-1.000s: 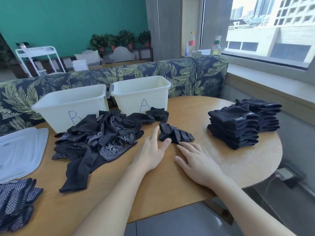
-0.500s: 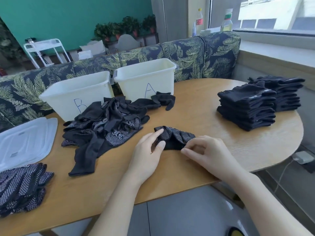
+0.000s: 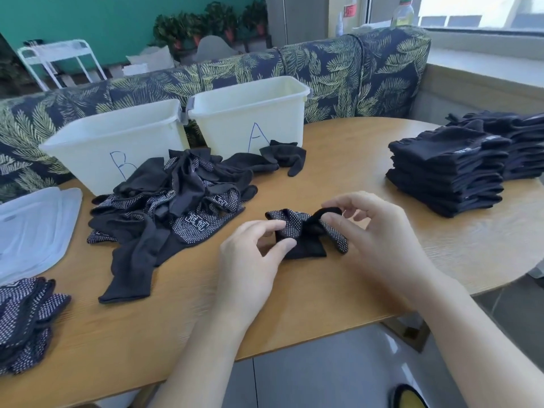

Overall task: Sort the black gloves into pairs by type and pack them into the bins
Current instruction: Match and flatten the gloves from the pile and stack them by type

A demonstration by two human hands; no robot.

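A small bundle of dotted black gloves (image 3: 300,234) lies on the wooden table (image 3: 323,290) in front of me. My left hand (image 3: 253,257) pinches its left side between thumb and fingers. My right hand (image 3: 379,240) pinches the black cuff at its right and lifts it. A loose pile of black gloves (image 3: 176,207), some plain and some dotted, lies to the left. Behind it stand two white bins, bin B (image 3: 88,142) and bin A (image 3: 279,113).
Folded stacks of black gloves (image 3: 447,169) sit at the right of the table. A stack of dotted gloves (image 3: 26,319) lies at the near left edge, with white lids (image 3: 32,228) behind it. A leaf-print sofa (image 3: 353,72) backs the bins.
Both hands went from lying flat beside the dotted gloves to pinching them. The bundle has come nearer to me and its cuff is now lifted. The camera tilted down.
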